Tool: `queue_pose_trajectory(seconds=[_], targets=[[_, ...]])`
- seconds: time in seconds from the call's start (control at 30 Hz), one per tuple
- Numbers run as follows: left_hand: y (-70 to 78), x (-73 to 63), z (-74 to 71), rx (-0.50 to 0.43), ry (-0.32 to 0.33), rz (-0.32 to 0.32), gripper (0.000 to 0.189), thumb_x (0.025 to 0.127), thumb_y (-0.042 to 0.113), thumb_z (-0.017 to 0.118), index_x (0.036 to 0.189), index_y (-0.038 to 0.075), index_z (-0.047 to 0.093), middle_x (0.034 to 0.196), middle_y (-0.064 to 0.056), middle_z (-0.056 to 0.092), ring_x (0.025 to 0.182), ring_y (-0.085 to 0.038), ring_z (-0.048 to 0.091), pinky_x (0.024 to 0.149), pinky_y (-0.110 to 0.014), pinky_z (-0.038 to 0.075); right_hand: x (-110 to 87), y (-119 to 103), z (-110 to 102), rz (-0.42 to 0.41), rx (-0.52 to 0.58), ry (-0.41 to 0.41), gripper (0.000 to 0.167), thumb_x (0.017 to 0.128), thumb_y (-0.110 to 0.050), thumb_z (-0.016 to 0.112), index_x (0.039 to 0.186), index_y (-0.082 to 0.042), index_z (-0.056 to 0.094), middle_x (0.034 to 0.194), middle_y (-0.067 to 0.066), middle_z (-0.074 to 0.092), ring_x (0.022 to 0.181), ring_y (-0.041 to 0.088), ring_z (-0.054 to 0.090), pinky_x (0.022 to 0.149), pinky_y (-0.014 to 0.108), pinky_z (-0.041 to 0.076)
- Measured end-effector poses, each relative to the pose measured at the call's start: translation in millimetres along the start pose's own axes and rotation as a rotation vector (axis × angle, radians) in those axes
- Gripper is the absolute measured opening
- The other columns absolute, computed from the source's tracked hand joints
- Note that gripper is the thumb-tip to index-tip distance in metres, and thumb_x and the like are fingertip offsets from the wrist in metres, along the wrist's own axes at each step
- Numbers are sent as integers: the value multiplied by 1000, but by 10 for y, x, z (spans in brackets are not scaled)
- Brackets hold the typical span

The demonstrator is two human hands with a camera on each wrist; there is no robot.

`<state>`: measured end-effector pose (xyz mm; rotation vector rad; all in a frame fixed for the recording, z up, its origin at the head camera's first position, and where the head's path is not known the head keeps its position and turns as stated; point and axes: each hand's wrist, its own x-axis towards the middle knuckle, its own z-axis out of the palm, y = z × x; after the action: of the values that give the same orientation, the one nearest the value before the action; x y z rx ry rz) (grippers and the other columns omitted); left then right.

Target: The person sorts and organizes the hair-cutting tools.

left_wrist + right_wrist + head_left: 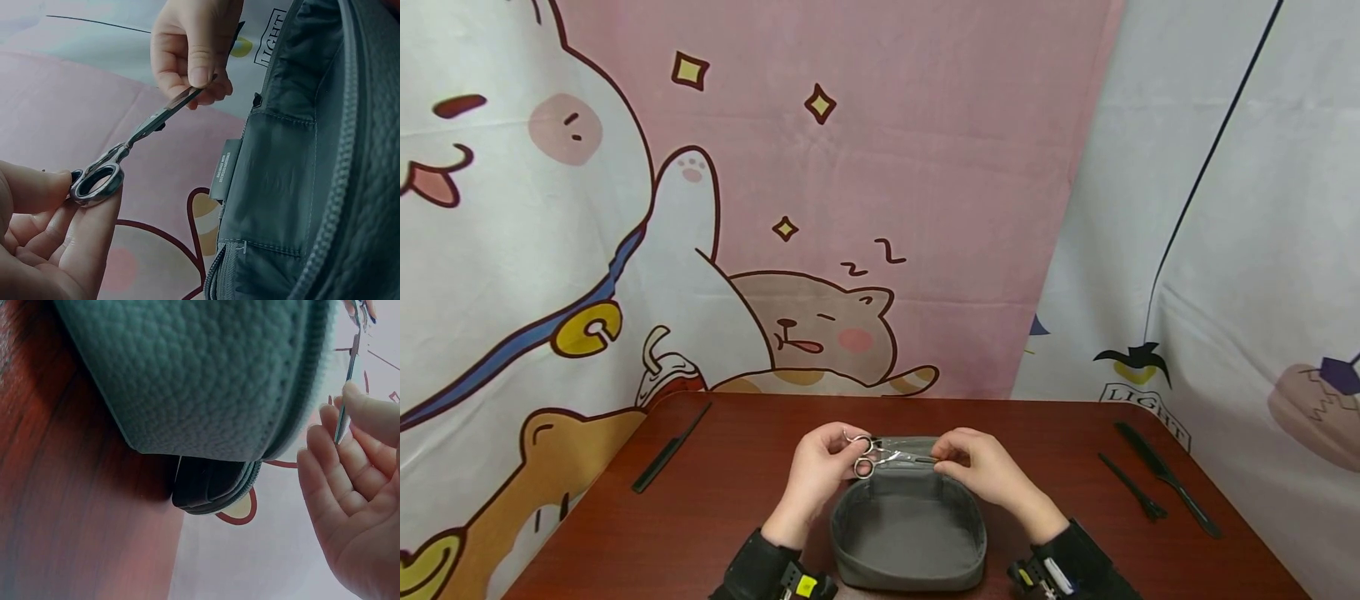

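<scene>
Silver scissors (904, 456) are held level above the back of a grey zip bag (910, 577). My left hand (823, 458) pinches them by the finger loops, between thumb and fingers. With thumb and fingertips, my right hand (981, 467) grips the blade end. In the left wrist view the scissors' blades (147, 127) lie together, their tips under the right thumb. The bag stands unzipped on the table, its lid folded back and its dark lining (275, 181) exposed. A small label (226, 169) sticks out at its seam.
On the brown table (760, 425), a slim black tool (662, 461) with a thin end lies at the left. Two more lie at the right: a long black one (1150, 454) and a shorter one (1129, 483) with a flared end. A cartoon-printed cloth (925, 167) hangs behind.
</scene>
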<state>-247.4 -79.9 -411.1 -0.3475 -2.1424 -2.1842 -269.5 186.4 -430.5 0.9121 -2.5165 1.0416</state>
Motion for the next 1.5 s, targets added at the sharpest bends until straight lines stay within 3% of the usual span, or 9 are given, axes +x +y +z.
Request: queue_pose_trajectory(seconds=[0.23,0.5,0.8,0.97,1.13,1.33,1.5], targets=[[-10,-1,-19,4,19,-17,19,90,1,70,104,-11,66,85,-16,70,71,-19,70,68,-32,58,-13,50,-3,24,-15,-19,34,86,-23,79,116,-12,69,112,-4,67,103,17,62,85,47,52],[-63,8,-40,-19,47,-31,15,89,-3,70,101,-12,66,82,-15,68,66,-17,67,66,-32,58,-37,88,-29,18,32,-13,56,84,-22,81,133,-4,59,134,10,57,123,33,53,96,56,45],[-132,-1,-169,-19,104,-59,16,89,-3,69,102,-12,66,80,-13,67,63,-15,65,65,-33,59,-101,183,-61,151,162,-47,65,90,-25,75,143,0,47,140,20,50,126,40,49,100,61,39],[-165,7,-262,-44,154,-86,13,89,-5,67,101,-11,67,81,-15,69,65,-15,67,63,-31,58,-121,256,-52,189,165,-29,65,93,-25,71,145,2,43,142,22,49,127,41,49,102,60,38],[-181,8,-359,-71,177,-99,13,90,-5,66,102,-12,66,86,-19,70,68,-18,69,65,-33,59,-135,331,-17,278,180,-46,68,95,-30,68,147,3,39,145,25,44,131,44,44,103,60,37],[-184,-15,-459,-47,198,-106,17,92,-1,66,105,-13,66,86,-20,70,69,-20,70,65,-34,59,-142,386,9,387,240,-59,72,95,-30,68,150,3,35,149,28,38,134,46,40,104,58,38],[-190,-34,-525,-31,220,-122,19,92,0,67,107,-12,65,87,-19,70,71,-23,71,66,-35,59,-164,396,10,431,242,-47,73,95,-29,68,149,6,34,148,30,38,132,47,42,102,59,39]])
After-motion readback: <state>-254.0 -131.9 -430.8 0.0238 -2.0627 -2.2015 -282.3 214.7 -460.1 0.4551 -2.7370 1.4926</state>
